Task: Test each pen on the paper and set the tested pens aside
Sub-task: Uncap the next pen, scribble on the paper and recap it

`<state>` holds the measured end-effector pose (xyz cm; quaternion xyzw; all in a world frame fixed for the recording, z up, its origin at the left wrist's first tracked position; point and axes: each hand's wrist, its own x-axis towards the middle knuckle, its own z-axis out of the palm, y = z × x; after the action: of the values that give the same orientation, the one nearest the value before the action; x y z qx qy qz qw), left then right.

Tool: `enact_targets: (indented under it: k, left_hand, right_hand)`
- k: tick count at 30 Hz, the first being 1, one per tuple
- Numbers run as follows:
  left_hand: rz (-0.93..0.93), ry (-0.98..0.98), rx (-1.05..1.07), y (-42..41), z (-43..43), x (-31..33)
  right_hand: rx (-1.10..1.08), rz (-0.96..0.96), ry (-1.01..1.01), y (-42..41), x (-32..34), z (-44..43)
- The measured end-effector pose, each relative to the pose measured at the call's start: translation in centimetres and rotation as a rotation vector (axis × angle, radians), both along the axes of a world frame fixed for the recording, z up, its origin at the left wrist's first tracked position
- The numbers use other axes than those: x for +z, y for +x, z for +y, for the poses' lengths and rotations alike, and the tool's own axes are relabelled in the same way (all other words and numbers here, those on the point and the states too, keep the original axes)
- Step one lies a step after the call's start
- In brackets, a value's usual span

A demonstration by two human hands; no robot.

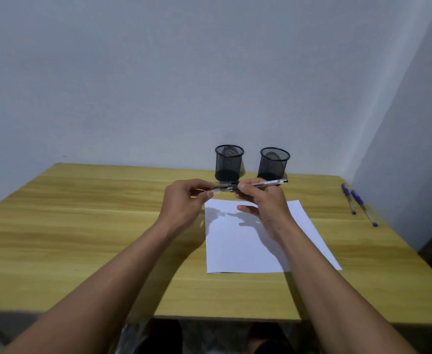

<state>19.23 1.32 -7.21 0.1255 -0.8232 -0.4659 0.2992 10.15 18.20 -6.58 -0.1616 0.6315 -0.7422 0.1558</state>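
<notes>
Two bare forearms reach from the near edge over a light wooden tabletop (82,238). A white sheet of paper (248,251) lies flat on it, right of centre and shadowed by the hands. Just above the paper's far edge, both hands hold one pen (273,183) level in the air, its long end pointing right. The left hand (184,200) has its grip pinched shut, thumb and forefinger on the clear cap (217,190) at the pen's left end. The right hand (263,200) has its grip closed on the barrel, the lower fingers loosely spread over the sheet. Whether the cap is seated or pulled free cannot be told. On the right side of the tabletop, well apart from the paper, two blue pens (348,199) (362,208) lie side by side. Behind the hands stand two black mesh cups (229,163) (273,164), upright and near each other, against a pale wall (158,72).
</notes>
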Motion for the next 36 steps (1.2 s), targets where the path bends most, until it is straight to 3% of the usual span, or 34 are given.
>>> enact_targets:
  k: [7,17,29,36]
  left_hand:
    - [0.015,0.059,-0.062,0.2,1.0,0.8]
    - [0.050,0.328,-0.151,-0.2,2.4,1.8]
    - [0.066,0.368,-0.159,-0.1,3.2,1.9]
    - [0.029,0.294,-0.189,-0.8,3.3,2.5]
  right_hand:
    - [0.029,-0.023,-0.042,0.2,0.9,1.4]
    - [0.067,-0.129,-0.179,0.9,1.1,0.7]
    - [0.053,-0.116,-0.178,1.2,1.2,1.2]
    - [0.117,-0.071,-0.067,0.3,2.5,3.2]
